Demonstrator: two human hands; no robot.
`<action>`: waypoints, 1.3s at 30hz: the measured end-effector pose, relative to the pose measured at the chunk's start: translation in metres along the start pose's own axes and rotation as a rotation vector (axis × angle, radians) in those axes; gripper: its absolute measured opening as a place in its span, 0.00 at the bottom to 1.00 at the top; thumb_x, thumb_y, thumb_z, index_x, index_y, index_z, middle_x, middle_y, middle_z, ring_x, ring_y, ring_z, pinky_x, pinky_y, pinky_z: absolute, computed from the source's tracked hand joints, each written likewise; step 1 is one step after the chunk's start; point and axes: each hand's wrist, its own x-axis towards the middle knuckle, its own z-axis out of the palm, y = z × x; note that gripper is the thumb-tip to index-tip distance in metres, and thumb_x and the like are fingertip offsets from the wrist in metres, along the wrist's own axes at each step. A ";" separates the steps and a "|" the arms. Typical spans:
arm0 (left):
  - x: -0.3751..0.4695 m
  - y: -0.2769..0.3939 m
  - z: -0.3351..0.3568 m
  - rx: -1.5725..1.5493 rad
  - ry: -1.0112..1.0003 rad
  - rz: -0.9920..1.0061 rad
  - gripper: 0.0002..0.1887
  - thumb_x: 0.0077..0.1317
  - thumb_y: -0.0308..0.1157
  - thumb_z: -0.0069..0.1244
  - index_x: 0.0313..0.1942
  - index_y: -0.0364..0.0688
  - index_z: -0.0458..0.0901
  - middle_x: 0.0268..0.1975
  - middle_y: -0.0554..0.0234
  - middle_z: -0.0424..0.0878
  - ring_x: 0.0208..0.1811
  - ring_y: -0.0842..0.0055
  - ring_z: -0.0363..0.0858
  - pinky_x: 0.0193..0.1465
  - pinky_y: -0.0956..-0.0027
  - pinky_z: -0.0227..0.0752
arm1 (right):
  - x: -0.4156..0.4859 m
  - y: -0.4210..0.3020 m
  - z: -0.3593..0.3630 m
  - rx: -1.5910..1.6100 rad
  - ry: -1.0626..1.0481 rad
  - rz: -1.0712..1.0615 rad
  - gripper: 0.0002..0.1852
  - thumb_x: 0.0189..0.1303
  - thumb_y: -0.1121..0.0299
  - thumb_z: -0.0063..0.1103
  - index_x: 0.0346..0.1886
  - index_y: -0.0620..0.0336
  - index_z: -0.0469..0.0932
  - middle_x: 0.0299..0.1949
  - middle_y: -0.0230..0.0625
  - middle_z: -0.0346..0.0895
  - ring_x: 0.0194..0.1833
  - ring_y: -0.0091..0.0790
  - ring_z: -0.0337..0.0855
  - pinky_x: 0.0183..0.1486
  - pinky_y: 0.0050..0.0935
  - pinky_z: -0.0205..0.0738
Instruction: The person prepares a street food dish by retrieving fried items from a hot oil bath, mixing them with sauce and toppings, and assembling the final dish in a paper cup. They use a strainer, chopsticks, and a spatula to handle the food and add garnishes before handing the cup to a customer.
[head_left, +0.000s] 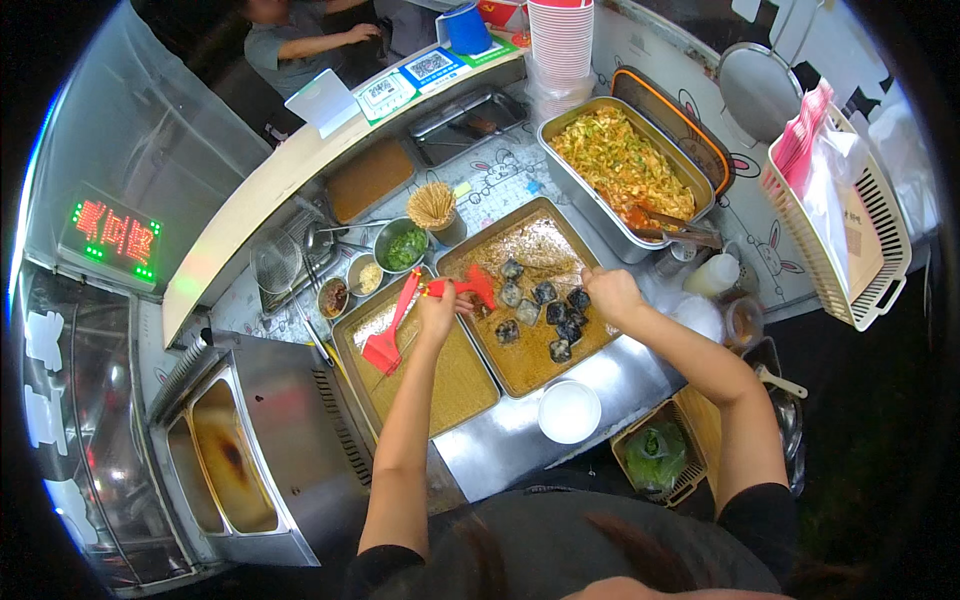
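Observation:
My left hand (441, 306) is closed on the handle of a red basting brush (480, 286), whose head is over the metal tray (517, 388). Several dark and grey cubes of fried tofu, by their look (556, 311), lie in brown sauce on that tray. My right hand (611, 294) is closed at the tray's right side, on what looks like a thin skewer; its fingers hide most of it. A second red brush (384, 351) rests over the left tray (435, 431), close to my left hand. A white bowl (569, 412) stands at the counter's near edge.
Bowls of chopped greens (401, 247), minced garlic (366, 275) and chilli sauce (332, 297) stand beyond the left tray, beside a cup of skewers (435, 210). Shredded vegetables fill a deep pan (630, 165) with tongs. A fryer (236, 457) is at left. A person (300, 52) is across the counter.

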 end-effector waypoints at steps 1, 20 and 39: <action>0.001 0.003 0.004 0.029 -0.034 0.025 0.12 0.67 0.32 0.41 0.37 0.30 0.75 0.25 0.50 0.81 0.24 0.69 0.82 0.25 0.70 0.76 | 0.002 -0.002 -0.002 -0.018 0.023 -0.029 0.10 0.47 0.73 0.53 0.35 0.61 0.76 0.26 0.37 0.77 0.27 0.35 0.81 0.24 0.31 0.75; -0.070 0.008 0.020 0.211 -0.155 -0.099 0.08 0.65 0.28 0.38 0.40 0.32 0.71 0.22 0.55 0.78 0.21 0.74 0.79 0.22 0.72 0.73 | -0.094 0.003 -0.042 -0.272 -0.214 0.123 0.09 0.49 0.73 0.52 0.35 0.63 0.73 0.28 0.36 0.76 0.25 0.30 0.80 0.24 0.28 0.74; -0.047 0.071 0.040 0.606 -0.047 -0.014 0.12 0.62 0.33 0.42 0.26 0.34 0.78 0.16 0.55 0.77 0.14 0.71 0.76 0.19 0.66 0.69 | -0.093 0.032 -0.080 -0.117 -0.178 0.118 0.06 0.49 0.72 0.53 0.30 0.62 0.74 0.25 0.37 0.77 0.26 0.31 0.80 0.24 0.27 0.73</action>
